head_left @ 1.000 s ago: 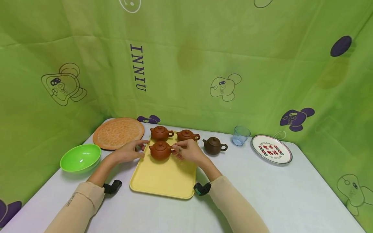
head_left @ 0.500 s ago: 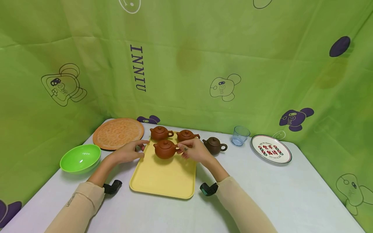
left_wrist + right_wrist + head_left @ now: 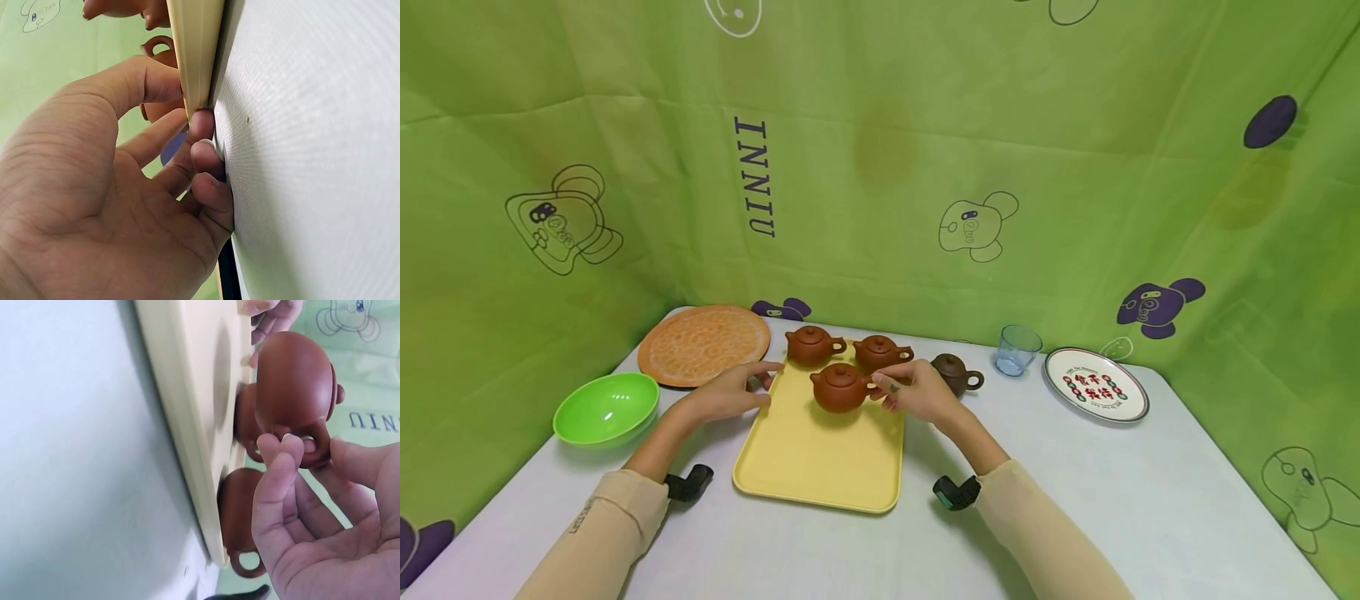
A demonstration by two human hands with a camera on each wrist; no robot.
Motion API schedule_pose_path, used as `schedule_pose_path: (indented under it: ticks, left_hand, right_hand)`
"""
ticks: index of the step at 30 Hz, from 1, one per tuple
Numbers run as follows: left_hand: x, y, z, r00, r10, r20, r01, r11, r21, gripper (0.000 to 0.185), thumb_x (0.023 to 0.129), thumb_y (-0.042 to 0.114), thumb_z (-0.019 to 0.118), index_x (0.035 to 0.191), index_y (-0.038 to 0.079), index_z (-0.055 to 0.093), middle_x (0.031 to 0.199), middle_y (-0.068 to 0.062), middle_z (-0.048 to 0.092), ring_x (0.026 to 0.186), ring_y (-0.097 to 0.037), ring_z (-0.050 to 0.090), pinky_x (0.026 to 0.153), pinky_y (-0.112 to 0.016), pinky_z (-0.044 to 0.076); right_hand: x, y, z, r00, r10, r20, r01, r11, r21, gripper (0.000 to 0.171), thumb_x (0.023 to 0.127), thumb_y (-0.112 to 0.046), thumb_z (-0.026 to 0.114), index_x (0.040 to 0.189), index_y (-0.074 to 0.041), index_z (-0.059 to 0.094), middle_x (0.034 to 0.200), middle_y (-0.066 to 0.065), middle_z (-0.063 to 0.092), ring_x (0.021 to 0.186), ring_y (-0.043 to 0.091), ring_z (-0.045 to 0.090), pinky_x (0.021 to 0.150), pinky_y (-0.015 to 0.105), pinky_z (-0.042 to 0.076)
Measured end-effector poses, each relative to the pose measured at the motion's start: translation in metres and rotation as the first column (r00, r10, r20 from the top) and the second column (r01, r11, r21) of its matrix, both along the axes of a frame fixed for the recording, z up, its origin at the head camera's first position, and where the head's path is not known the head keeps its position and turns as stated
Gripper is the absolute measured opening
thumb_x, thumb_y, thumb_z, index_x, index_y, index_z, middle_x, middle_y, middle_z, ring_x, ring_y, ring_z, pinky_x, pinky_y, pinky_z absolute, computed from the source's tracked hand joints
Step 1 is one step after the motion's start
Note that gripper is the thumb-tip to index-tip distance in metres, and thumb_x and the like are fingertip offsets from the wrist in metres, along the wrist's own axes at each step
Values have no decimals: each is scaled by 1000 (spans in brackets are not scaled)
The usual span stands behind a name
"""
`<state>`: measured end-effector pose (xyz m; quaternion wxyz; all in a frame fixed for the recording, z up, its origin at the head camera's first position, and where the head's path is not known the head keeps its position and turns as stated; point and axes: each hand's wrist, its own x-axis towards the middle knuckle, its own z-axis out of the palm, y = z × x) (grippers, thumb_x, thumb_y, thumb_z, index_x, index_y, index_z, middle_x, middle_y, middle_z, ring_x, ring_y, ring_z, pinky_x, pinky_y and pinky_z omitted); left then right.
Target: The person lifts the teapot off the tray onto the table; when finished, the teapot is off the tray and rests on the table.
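A yellow tray lies on the white table. Two red-brown teapots stand at its far end. My right hand pinches the handle of a third red-brown teapot, thumb and fingertips on the loop. In the right wrist view this teapot hangs just off the tray surface, with my right hand on its handle. My left hand grips the tray's left rim; the left wrist view shows my left hand with the thumb above the rim and the fingers below it.
A dark brown teapot stands on the table right of the tray, partly behind my right hand. A green bowl and an orange round plate are at the left. A blue glass and a white printed plate are at the right.
My right hand has carried the front teapot to the right and slightly towards the back of the tray. The left hand has stayed on the rim.
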<state>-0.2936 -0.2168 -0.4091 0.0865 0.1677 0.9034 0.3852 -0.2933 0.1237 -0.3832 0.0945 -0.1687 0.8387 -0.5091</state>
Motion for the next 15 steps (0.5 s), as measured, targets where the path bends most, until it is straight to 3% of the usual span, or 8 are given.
schedule_pose_path:
  ticks: [10,15]
  left_hand:
    - [-1,0,0,1000,-13,-17,13,1000,1,67,92,10,67,155,-2,48,117,-16,62,95,-21,53,78,-29,42]
    - [1,-1,0,1000,-15,-26,15,1000,3,67,91,9,66,154,-3,48,116,-16,62,93,-20,53,75,-27,41]
  right_hand:
    - [6,23,1,999,-15,-35,15,1000,-10,30,105,-16,65,125,2,76,101,24,80,78,26,74,75,45,63]
    - [7,36,1,999,-20,-31,19,1000,-2,30,106,-16,64,126,4,75,103,27,79,77,23,73,74,40,63]
